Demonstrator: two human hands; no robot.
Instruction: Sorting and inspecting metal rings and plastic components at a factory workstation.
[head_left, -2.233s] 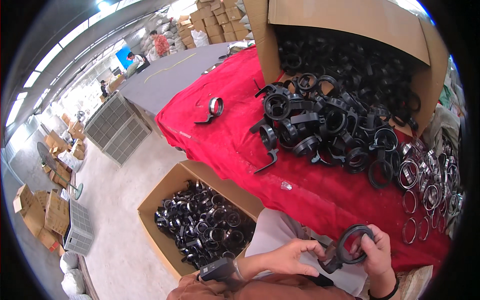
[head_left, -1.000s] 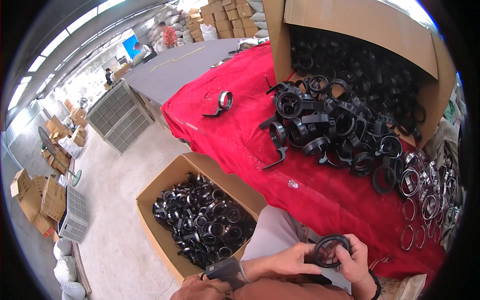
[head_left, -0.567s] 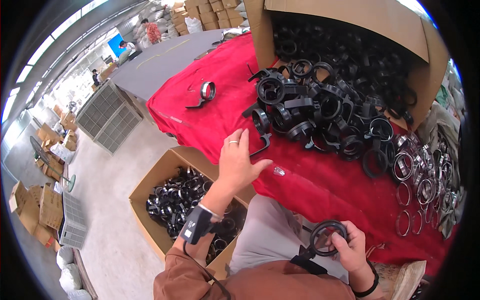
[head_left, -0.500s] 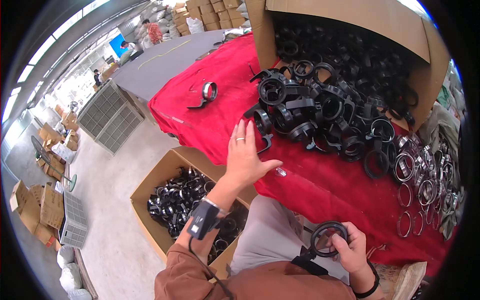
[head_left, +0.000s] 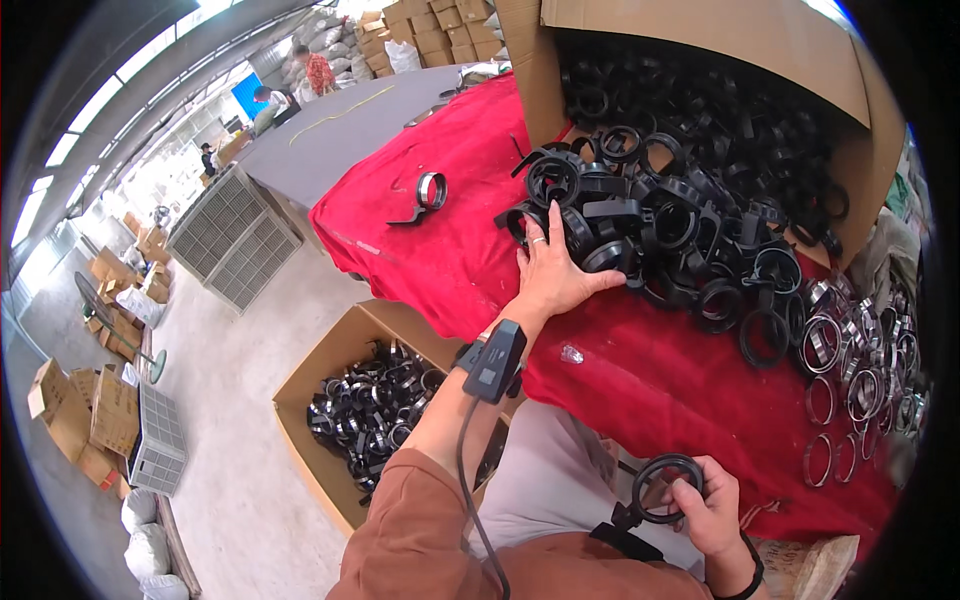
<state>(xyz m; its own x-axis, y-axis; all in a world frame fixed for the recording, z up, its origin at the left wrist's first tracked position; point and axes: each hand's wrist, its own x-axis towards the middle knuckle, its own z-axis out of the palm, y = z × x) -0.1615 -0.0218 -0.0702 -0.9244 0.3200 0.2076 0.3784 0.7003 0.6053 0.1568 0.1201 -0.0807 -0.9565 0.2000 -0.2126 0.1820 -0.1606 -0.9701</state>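
My left hand (head_left: 552, 272) is spread over the near left edge of a pile of black plastic rings with arms (head_left: 672, 224), its fingertips at the rings there. Nothing is seen gripped in it, though the fingertips partly overlap the pile. Low at the right, above my lap, my right hand (head_left: 710, 512) pinches a black plastic ring (head_left: 641, 492) by its right side, thumb on the rim. The ring's dark arm hangs toward my lap. Alone on the red cloth (head_left: 470, 268) lies a black ring lined with a shiny metal band (head_left: 432, 190).
A large cardboard box (head_left: 868, 190) lies open on the table, spilling black rings. Loose metal bands (head_left: 822, 345) are heaped at the right. Below the table's left edge stands a carton (head_left: 290, 400) of banded rings. A grey table (head_left: 330, 125) extends behind; people are far off.
My left hand has moved right and forward, from above the bare cloth onto the edge of the ring pile. My right hand still holds its black ring, nearly unmoved.
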